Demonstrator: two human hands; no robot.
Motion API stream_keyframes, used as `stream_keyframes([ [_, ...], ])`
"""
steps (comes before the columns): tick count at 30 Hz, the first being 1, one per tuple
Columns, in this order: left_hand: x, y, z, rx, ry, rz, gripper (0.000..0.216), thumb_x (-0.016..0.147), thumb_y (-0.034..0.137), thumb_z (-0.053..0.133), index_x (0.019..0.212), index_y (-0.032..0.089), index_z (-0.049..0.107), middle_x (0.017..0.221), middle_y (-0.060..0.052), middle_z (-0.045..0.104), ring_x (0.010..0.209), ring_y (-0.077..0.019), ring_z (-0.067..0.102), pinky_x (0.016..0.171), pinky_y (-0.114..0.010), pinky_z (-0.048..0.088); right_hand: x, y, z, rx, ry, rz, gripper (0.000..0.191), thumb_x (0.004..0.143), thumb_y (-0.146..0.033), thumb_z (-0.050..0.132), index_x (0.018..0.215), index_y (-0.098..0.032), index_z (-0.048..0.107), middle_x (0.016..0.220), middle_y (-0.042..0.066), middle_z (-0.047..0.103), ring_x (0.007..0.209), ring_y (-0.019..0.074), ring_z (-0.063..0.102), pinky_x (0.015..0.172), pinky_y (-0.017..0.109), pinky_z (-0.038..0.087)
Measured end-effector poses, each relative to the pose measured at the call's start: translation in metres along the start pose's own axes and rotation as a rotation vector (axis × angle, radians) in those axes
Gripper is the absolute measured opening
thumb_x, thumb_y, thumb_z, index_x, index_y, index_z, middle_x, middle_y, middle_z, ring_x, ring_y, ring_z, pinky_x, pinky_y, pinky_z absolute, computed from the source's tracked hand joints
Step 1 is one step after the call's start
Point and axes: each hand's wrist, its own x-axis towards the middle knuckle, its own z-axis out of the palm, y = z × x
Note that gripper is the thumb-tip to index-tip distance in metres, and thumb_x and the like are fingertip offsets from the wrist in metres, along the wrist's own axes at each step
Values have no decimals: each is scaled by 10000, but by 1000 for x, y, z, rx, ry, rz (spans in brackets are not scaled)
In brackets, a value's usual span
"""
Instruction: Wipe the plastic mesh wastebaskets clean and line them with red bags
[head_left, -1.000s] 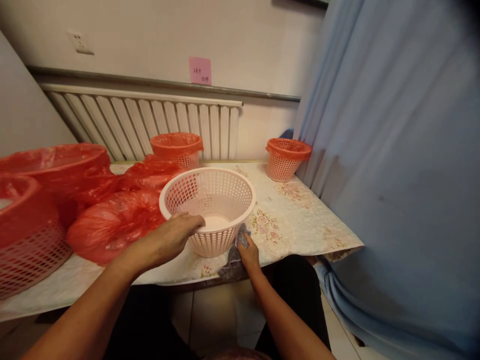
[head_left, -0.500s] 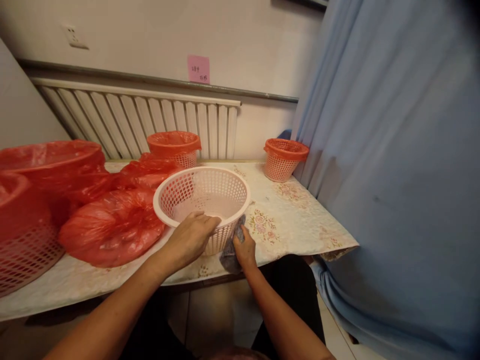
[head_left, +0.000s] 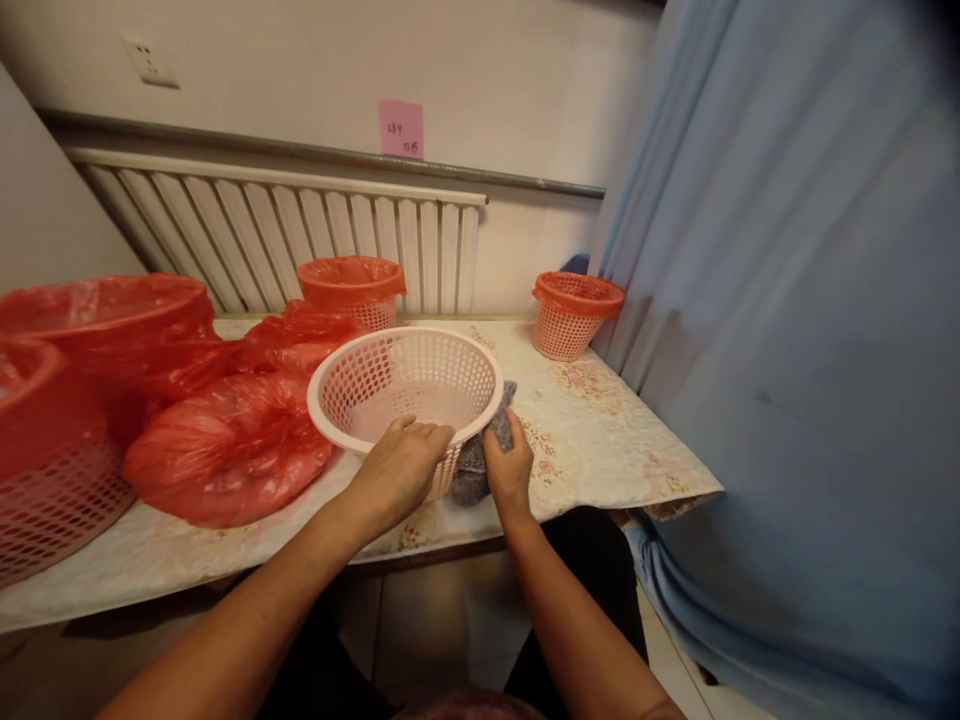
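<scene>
A pink perforated plastic basket (head_left: 405,385) stands tilted on the table (head_left: 600,440) near its front edge. My left hand (head_left: 397,470) grips the basket's near rim, fingers curled over it. My right hand (head_left: 510,465) is closed on a grey cloth (head_left: 480,465) and presses it against the basket's outer right side. Part of the cloth is hidden behind the basket and under my fingers.
Red plastic bags (head_left: 225,440) and a large red-lined basket (head_left: 45,470) crowd the table's left. Two small red-lined baskets (head_left: 352,285) (head_left: 574,312) stand at the back by a radiator (head_left: 300,230). A blue curtain (head_left: 795,350) hangs at the right.
My right hand has slid the cloth up from the table's front edge along the basket's right side. My left hand has shifted rightward along the rim, and the basket has tilted.
</scene>
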Motion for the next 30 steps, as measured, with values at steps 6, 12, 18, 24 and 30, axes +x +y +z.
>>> stream_keyframes([
  [6,-20,-45,-14,-106,-11,84,290,960,165,368,1028,187,649,977,-57,715,931,-199,636,1015,-400,388,-38,79,18,-96,-280,284,435,668,-234,605,1091,-201,700,1102,81,716,1067,264,651,992,413,473],
  [12,-28,-60,-27,-189,-55,-56,320,958,272,420,1194,163,608,1200,-110,662,1106,-232,593,971,-380,425,-19,59,2,-45,-200,315,495,717,-293,580,1180,-135,655,1173,116,684,1110,269,628,1006,410,459],
  [18,-4,-9,-4,-67,24,-20,245,948,176,396,1048,165,619,997,-93,706,976,-234,630,1050,-507,327,5,-12,-6,66,55,0,516,794,-331,529,1282,-173,579,1326,72,597,1260,216,518,1094,355,370],
  [24,-14,-37,-8,-141,39,72,293,965,187,342,971,190,635,899,-36,696,856,-181,618,1018,-443,363,-29,40,23,-90,-169,154,527,755,-295,534,1254,-141,605,1252,129,641,1171,260,594,1037,395,432],
  [30,-35,-82,-28,-200,-36,-33,312,944,256,390,1012,188,686,1029,-74,707,957,-219,604,898,-364,442,-36,76,19,-116,-296,333,405,639,-242,628,1032,-198,718,1007,78,741,988,275,676,918,409,518],
])
